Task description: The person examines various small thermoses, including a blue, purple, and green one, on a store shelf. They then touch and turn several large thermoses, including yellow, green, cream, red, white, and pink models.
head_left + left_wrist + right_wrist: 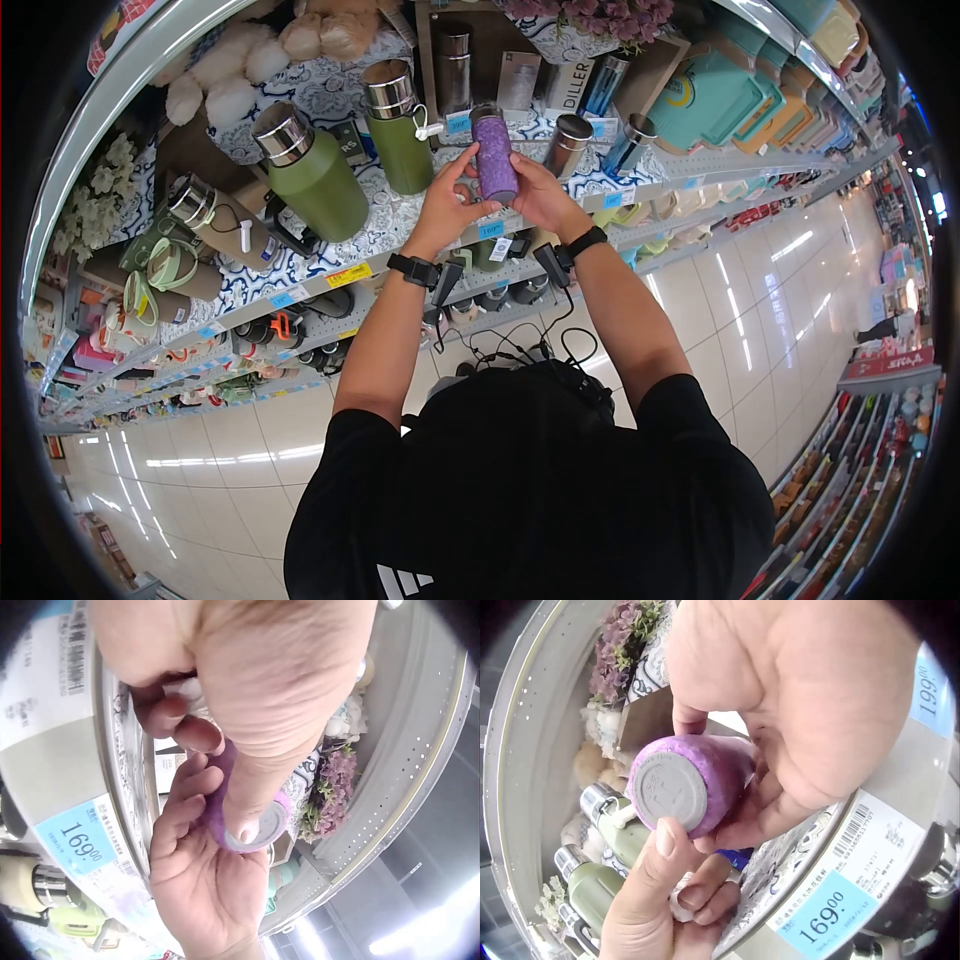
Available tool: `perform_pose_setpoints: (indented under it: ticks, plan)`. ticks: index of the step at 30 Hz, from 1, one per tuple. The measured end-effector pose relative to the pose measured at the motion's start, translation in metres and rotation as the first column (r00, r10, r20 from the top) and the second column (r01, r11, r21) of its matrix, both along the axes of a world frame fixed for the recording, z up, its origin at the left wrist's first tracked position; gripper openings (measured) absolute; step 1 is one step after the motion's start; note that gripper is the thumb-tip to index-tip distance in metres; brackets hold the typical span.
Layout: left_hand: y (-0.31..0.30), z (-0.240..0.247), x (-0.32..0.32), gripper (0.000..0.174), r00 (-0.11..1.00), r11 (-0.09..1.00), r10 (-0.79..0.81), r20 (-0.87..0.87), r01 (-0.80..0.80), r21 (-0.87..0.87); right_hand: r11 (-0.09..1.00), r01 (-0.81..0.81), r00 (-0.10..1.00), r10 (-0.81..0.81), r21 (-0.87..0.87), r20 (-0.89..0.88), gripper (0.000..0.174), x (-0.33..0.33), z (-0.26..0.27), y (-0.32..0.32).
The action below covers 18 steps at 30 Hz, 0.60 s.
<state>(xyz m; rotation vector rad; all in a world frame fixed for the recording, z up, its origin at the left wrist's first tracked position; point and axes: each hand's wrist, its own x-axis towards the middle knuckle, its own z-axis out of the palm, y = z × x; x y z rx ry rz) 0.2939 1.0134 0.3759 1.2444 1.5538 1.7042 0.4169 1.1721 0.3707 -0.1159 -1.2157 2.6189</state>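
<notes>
Over the shelf's front edge, a purple patterned tumbler [495, 158] is held between both hands, its dark top pointing away from the person. My right hand [546, 194] grips its side, with fingers wrapped round the body in the right wrist view. At the lower end, my left hand [448, 205] holds it with the thumb on the rim of the round grey base [671, 793]. The other left fingers [709, 889] are curled, and a small white thing shows among them. Most of the tumbler's far end is hidden in both wrist views.
Large green flasks [318, 180] stand left of the hands, and a brown-silver tumbler [568, 145] and a blue one [630, 143] to the right. Price labels [493, 230] line the shelf edge. Purple flowers [600, 18] sit behind; teal trays [710, 95] stand farther right.
</notes>
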Motion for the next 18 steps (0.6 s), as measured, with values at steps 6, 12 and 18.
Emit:
perform_pose_setpoints:
  ticks: [6,12,18]
  plan:
    - [0.000,-0.002,-0.001,0.100,1.000,0.999,-0.016,0.011,0.015,0.035,0.997,0.082,0.993,-0.081,-0.002,0.084,0.049,0.001,0.006,-0.006]
    - [-0.001,-0.003,0.000,0.100,1.000,0.999,-0.014,0.014,0.013,0.032,0.998,0.067,0.996,-0.067,-0.001,0.066,0.051,0.002,0.009,-0.013]
    - [-0.004,0.004,0.001,0.100,0.998,0.996,-0.059,0.038,0.056,0.074,0.995,0.097,0.993,-0.098,0.020,0.066,0.059,0.011,0.027,-0.027]
